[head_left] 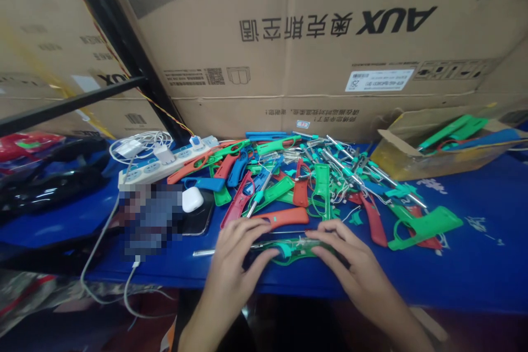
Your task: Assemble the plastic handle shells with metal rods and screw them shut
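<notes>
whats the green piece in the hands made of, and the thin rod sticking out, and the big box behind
The green see-through handle shell looks like glossy moulded plastic; parts show through it. The thin grey rod is probably bare metal, by its silvery sheen. The big brown printed box looks like matt cardboard with creased edges.

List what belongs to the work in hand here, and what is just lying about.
In hand: left hand, right hand, green handle held between them, its metal rod, pile of coloured handles, small box of handles.
Lying about: power strip, white cables, earbud case, phone, black bag, AUX carton.
</notes>
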Tool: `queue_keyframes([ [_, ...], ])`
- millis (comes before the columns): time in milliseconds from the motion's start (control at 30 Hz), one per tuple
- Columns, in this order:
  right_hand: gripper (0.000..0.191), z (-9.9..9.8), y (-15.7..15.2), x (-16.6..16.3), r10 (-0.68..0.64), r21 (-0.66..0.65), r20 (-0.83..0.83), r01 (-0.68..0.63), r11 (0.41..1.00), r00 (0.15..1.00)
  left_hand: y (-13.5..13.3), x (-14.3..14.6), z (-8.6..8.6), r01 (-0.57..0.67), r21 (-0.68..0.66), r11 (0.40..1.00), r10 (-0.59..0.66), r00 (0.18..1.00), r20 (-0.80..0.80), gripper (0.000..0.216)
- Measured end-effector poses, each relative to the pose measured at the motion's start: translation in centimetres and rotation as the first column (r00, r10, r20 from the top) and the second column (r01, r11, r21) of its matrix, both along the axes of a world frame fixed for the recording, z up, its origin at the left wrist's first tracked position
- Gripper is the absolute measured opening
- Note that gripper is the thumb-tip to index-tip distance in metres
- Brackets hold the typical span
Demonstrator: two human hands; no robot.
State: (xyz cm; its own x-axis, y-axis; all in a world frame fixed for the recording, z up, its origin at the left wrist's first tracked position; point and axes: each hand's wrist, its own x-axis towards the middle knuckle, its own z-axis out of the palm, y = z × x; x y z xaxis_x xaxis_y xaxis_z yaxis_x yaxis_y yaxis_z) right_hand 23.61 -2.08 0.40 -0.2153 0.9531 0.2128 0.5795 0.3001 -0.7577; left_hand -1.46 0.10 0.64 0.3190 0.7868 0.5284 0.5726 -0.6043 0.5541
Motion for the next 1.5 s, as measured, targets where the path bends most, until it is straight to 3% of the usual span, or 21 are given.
queue_keyframes([
  [233,0.024,0.0,0.1,-0.2,-0.015,-0.019,0.023,0.015,1.000,1.000,0.1,-1.0,-0.3,0.055,-0.038,0.998,-0.060,0.986,-0.153,0.032],
  [400,0.025,0.3,0.1,-0.2,0.000,-0.013,0.024,0.000,1.000,1.000,0.0,-0.8,-0.2,0.066,-0.026,0.997,-0.070,0.986,-0.154,0.024],
  [900,0.024,0.0,1.1,0.6,0.018,0.239,0.266,-0.084,0.967,0.964,0.6,-0.8,-0.7,0.078,0.038,0.996,-0.071,0.986,-0.151,0.025],
  [1133,0.027,0.1,1.5,1.2,0.097,0.147,0.218,-0.131,0.980,0.971,0.5,-0.6,-0.6,0.068,0.019,0.998,-0.065,0.989,-0.132,0.025],
  [1267,0.027,0.3,1.6,1.2,0.075,0.096,0.229,-0.099,0.990,0.970,0.5,-0.6,-0.6,0.078,-0.005,0.997,-0.078,0.990,-0.122,0.023],
  [1500,0.036,0.4,0.9,1.2,0.063,0.175,0.384,-0.140,0.975,0.921,0.5,-0.4,-0.7,0.060,-0.007,0.998,-0.061,0.993,-0.098,0.022],
])
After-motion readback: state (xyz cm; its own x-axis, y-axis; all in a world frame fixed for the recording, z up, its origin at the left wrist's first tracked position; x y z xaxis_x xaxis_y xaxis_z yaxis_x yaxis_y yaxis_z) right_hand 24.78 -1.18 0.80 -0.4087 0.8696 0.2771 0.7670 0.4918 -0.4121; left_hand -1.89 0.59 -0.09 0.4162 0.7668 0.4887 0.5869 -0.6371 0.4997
